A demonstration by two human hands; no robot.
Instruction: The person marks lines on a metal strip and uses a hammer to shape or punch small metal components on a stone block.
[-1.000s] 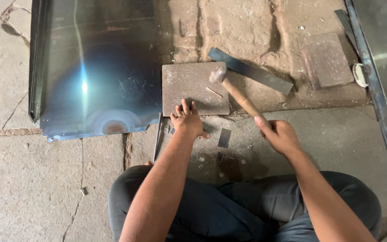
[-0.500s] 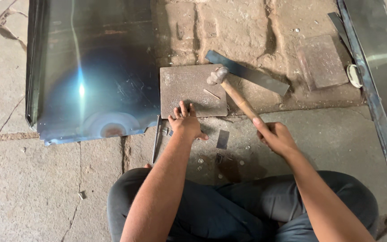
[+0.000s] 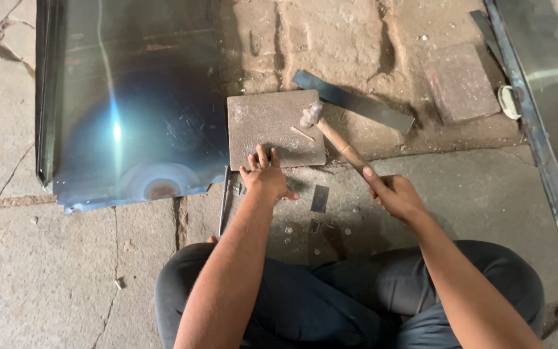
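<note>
Since half a second ago the wooden-handled hammer [image 3: 334, 141], clenched in the right hand [image 3: 396, 196], is sitting with its grey head on the flat square steel plate [image 3: 272, 128] beside a thin pale sliver [image 3: 302, 134]; the left hand [image 3: 265, 178], holding nothing, is pressing fingertips on the plate's near edge; dull scuffed metal is lying on the rough stone floor [image 3: 46, 278], a glossy dark sheet [image 3: 130, 97] just left.

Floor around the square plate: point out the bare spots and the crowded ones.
Bare: stone floor below the shiny metal sheet, and the slab right of the right hand. Crowded: between left hand and right hand, with metal scraps; hammer over the square plate.
</note>
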